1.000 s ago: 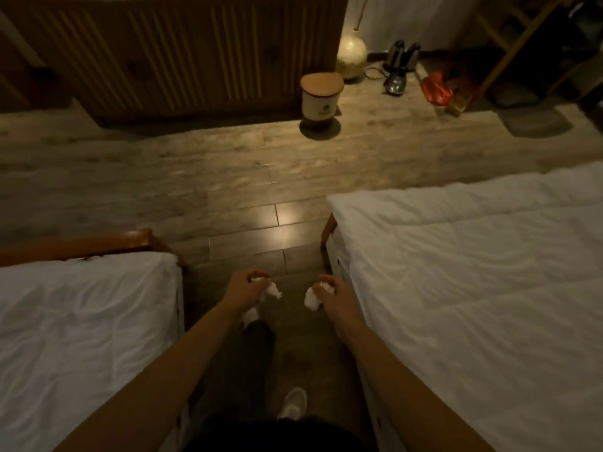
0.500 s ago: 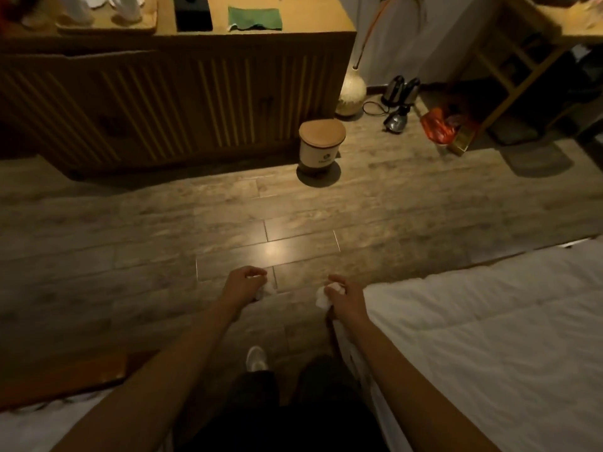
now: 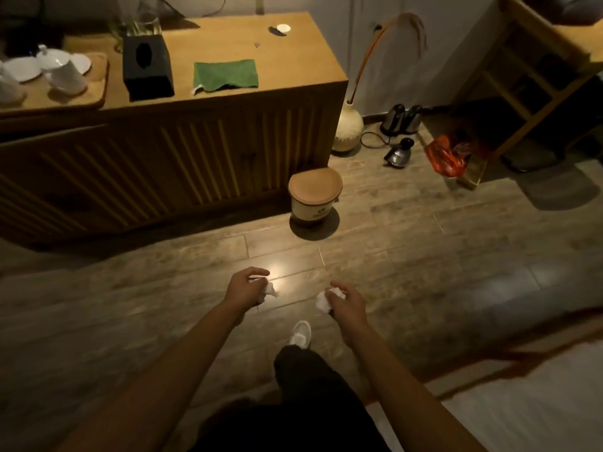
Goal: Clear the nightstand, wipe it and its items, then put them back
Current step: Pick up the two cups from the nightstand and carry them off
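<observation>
Nightstand: I could not find it in the head view; only floor, a sideboard and a bed edge showed, so I cannot say where it stood or how it looked.
Landmark: I took the lidded bin [image 3: 314,199] as my reference; it stood on the wood floor just in front of the sideboard's right end.
Left hand: my left hand [image 3: 245,286], on the near side of the bin and slightly left of it, had its fingers curled round a crumpled white tissue [image 3: 268,289], which poked out toward the bin.
Right hand: my right hand [image 3: 346,301], nearer than the bin and a little right of it, pinched a second tissue wad [image 3: 323,301] at the fingertips.
Why held so: I judged both wads were spent wipes, balled up so nothing dropped, carried low and pointed at the bin for throwing away.
Bin lid: it sat closed, so I expected one hand would have to free itself or lift it first.
Sideboard [image 3: 169,164]: behind and left of the bin; on top lay a green cloth [image 3: 225,75], a black tissue box [image 3: 147,71] and a tray of white cups [image 3: 65,76], probably the wiping supplies, though I cannot be sure.
Shoe: my white shoe [image 3: 301,334] was well short of the bin, between the forearms.
Stage: I judged the wiping was largely done.
</observation>
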Motion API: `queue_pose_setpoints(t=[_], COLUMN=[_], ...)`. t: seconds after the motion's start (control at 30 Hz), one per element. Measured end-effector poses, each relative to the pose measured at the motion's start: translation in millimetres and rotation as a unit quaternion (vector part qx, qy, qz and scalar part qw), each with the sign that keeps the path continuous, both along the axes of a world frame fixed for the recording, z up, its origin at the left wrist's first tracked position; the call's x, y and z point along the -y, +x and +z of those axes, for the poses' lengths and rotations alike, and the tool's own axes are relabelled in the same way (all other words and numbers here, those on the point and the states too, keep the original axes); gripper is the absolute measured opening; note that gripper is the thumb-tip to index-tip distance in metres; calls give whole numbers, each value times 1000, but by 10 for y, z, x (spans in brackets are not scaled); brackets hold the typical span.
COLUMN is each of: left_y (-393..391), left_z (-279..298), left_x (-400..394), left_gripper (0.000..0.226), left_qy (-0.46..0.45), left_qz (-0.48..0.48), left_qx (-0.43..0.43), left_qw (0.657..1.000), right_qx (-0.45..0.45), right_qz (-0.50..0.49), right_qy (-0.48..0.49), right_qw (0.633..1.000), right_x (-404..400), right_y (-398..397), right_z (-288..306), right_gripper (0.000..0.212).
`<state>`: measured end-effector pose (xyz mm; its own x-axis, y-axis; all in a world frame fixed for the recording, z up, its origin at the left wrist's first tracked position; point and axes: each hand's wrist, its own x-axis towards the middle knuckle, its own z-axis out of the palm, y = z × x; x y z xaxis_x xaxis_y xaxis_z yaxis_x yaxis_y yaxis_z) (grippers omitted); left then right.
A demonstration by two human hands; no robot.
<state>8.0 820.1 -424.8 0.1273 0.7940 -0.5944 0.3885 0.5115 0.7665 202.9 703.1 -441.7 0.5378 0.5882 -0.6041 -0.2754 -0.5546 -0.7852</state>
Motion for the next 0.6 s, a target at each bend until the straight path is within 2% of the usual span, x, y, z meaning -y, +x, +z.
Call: queue_pose_setpoints(t=[0.2, 0.4, 0.6], left_y=[617, 1107, 1588], left_z=[51, -183, -491], left_x=[-1002, -1994, -3018], left_gripper=[15, 10, 7], left_qy=[-13, -99, -167], left_qz=[-24, 19, 27], left_qx=[17, 26, 11], left_qw=[999, 995, 986], right_qx=[9, 14, -5], right_qz=[9, 41, -10], right_qy=[-35, -83, -130], right_qw=[999, 996, 991], right_x=[-1068, -2171, -3237], right_y=[573, 1091, 1540], right_z=[49, -88, -301], right_gripper=[24, 20, 25])
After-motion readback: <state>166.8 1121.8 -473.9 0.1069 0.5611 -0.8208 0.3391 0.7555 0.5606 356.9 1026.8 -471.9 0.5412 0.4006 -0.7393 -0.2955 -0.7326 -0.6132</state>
